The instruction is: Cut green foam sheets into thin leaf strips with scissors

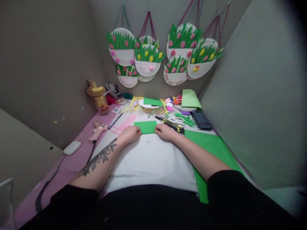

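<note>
In the head view, the green paper rectangle (pixel 146 127) at the centre of the frame could skew or crease if the left hand (pixel 132 133) and right hand (pixel 165 131) press unevenly, and the black-and-yellow utility knife (pixel 176 127) near the right hand could be knocked by a sideways move. The paper appears smooth and straight-edged above white sheeting (pixel 151 159); curled fingers grip its opposite ends, left and right.

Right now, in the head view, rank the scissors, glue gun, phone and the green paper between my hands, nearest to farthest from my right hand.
From your right hand:
1. Green paper: touching it, on its left.
2. Scissors: just beyond, slightly right.
3. Phone: farther right.
4. Glue gun: farthest, across on the left.
</note>
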`<state>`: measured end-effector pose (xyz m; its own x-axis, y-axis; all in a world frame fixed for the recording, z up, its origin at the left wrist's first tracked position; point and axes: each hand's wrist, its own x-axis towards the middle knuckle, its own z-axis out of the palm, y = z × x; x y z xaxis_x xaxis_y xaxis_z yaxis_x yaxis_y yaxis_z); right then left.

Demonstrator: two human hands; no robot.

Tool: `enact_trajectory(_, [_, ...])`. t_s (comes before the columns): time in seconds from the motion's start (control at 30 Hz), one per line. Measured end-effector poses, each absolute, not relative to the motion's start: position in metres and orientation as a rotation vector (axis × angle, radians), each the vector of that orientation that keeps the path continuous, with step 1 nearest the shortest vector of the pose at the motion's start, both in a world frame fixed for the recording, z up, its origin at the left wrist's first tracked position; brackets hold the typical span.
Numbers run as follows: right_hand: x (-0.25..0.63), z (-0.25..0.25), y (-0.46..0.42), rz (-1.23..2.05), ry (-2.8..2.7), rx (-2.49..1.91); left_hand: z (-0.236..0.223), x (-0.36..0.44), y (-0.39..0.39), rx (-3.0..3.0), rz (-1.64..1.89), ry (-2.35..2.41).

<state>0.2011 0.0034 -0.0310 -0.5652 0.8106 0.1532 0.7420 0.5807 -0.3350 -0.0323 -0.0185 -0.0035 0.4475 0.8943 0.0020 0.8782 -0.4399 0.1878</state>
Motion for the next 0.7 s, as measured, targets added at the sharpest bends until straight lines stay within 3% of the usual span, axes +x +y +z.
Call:
enact_trajectory(0.27, [0.191, -0.028, 0.008, 0.181, -2.624, -1.475, -0.003, -0.024, -0.021, 2.458, 0.031, 1.724])
enact_trajectory(0.53, [0.191, -0.030, 0.005, 0.264, -2.496, -1.501, -0.001, -0.027, -0.021, 2.381, 0.017, 1.810])
enact_trajectory(0.7, [0.195, -0.033, 0.008, 0.388, -2.406, -1.338, -0.005, -0.032, -0.020, 2.650, 0.209, 1.435])
